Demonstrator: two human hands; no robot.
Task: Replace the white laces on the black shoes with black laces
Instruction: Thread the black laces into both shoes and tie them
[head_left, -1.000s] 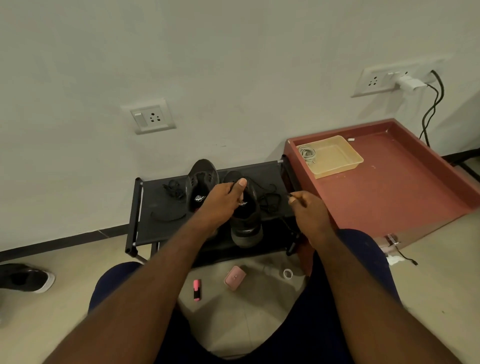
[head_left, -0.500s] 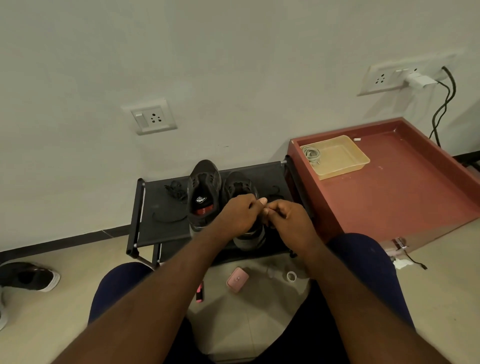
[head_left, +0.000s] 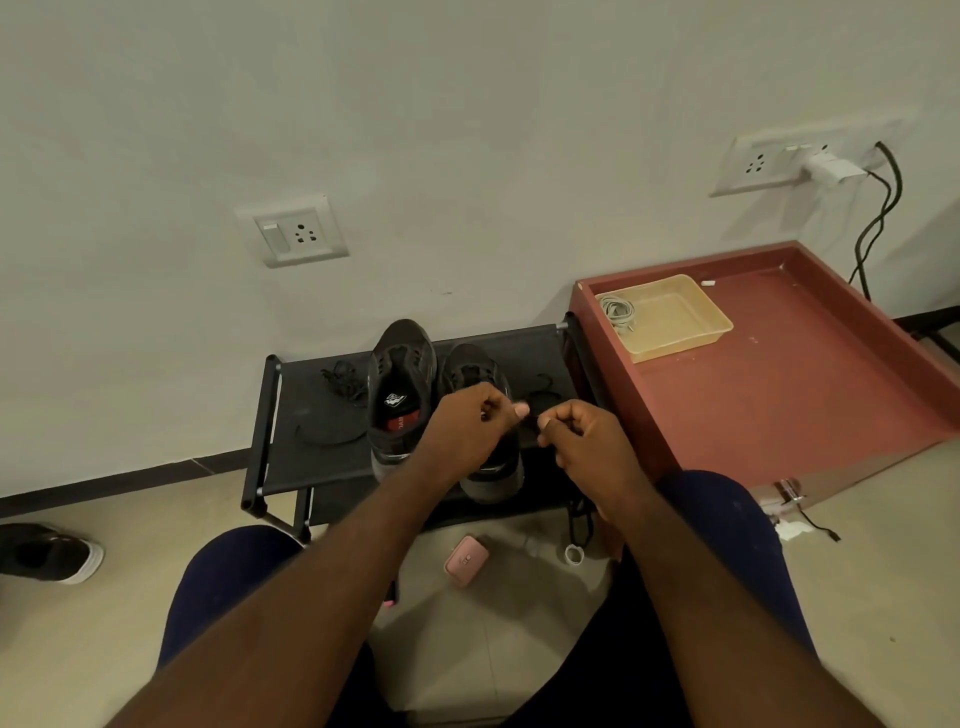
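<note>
black lace (head_left: 538, 401), left hand (head_left: 467, 431), right hand (head_left: 589, 449) now apart

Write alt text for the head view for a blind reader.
A left hand and right hand pinch a black lace between them over one black shoe; its twin stands beside it on a black rack. Further loose laces lie on the rack, and a beige tray sits on a red table.

My left hand (head_left: 467, 431) and right hand (head_left: 587, 452) are bare, forearms (head_left: 322, 597) bare to frame edge. I wear dark navy trousers (head_left: 228, 587), plain fabric, over both thighs and knees.
</note>
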